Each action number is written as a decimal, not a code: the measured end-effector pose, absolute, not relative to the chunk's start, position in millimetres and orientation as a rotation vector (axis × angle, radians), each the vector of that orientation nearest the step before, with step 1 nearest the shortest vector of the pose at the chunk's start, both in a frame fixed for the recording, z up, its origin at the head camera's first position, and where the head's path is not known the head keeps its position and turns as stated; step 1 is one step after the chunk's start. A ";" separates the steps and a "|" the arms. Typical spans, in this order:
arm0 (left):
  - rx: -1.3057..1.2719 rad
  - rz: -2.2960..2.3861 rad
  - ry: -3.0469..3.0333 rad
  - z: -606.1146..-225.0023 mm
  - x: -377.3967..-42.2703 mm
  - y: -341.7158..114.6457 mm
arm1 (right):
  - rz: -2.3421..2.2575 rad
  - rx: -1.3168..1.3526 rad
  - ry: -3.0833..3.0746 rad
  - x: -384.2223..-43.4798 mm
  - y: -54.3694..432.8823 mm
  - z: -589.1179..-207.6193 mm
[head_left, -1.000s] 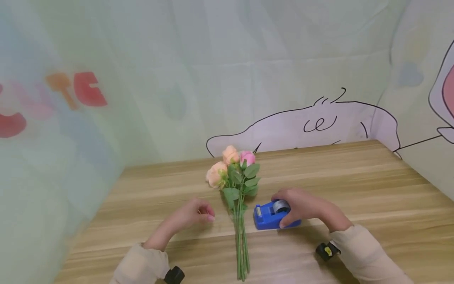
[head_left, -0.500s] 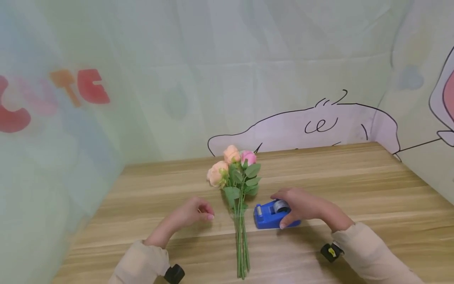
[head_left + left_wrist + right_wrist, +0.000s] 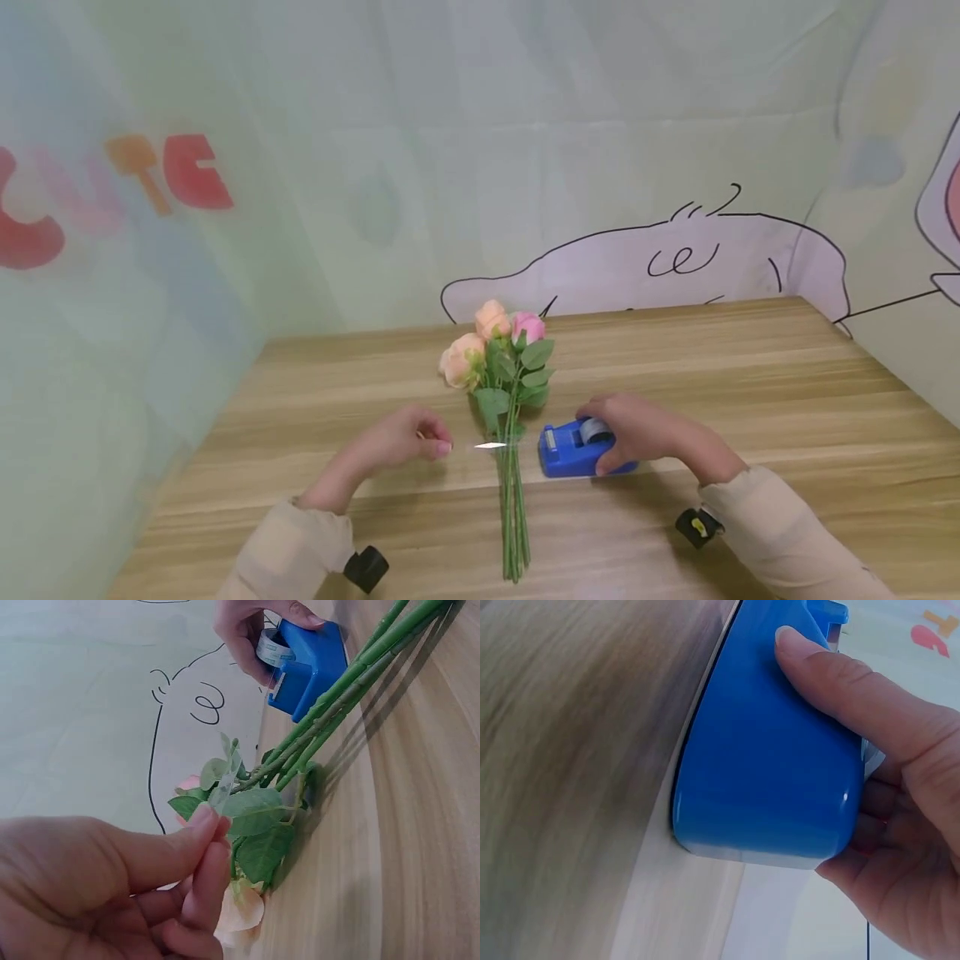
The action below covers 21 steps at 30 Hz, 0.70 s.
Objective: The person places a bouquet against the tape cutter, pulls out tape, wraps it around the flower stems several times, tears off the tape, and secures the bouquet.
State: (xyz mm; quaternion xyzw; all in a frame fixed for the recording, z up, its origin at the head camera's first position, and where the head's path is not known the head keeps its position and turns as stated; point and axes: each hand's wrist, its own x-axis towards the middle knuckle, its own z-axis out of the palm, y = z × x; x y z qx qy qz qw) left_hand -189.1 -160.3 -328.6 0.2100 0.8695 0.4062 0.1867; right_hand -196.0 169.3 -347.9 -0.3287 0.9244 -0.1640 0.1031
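Note:
Between thumb and fingertip, my left hand (image 3: 408,437) pinches a strip of clear tape (image 3: 227,784), which catches a white glint in the head view, over the flower stems. My right hand (image 3: 637,429) grips a blue tape dispenser (image 3: 573,450) from above, thumb on its near side, fingers behind. The dispenser's roll of tape (image 3: 274,649) and toothed cutter (image 3: 280,684) face left. Between the two hands lies a bunch of artificial flowers (image 3: 513,500), two peach and one pink, its green stems pointing toward me.
Everything lies on a wood-grain table (image 3: 360,358). A printed cloth backdrop (image 3: 450,167) with cartoon drawings rises behind and at both sides. A black wrist camera (image 3: 367,569) is worn on each beige sleeve (image 3: 780,525).
Both hands keep almost the same places, with the dispenser and flowers still. A bright glint now shows on the tape over the stems. The head view has shifted slightly.

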 end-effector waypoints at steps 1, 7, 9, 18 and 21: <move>0.591 1.143 2.442 -327.2 -189.0 -160.7 | -0.481 -0.971 2.729 -196.2 169.7 -347.9; 0.613 1.151 2.420 -326.6 -189.1 -170.0 | -0.476 -0.989 2.730 -196.0 168.9 -346.4; 0.606 1.169 2.400 -328.1 -190.3 -176.1 | -0.476 -0.988 2.727 -196.2 168.6 -346.1; 0.615 1.118 2.416 -334.7 -195.9 -177.6 | -0.478 -0.975 2.746 -194.9 173.4 -345.9; 0.590 1.130 2.415 -335.8 -195.9 -178.5 | -0.481 -1.001 2.736 -195.9 172.9 -346.9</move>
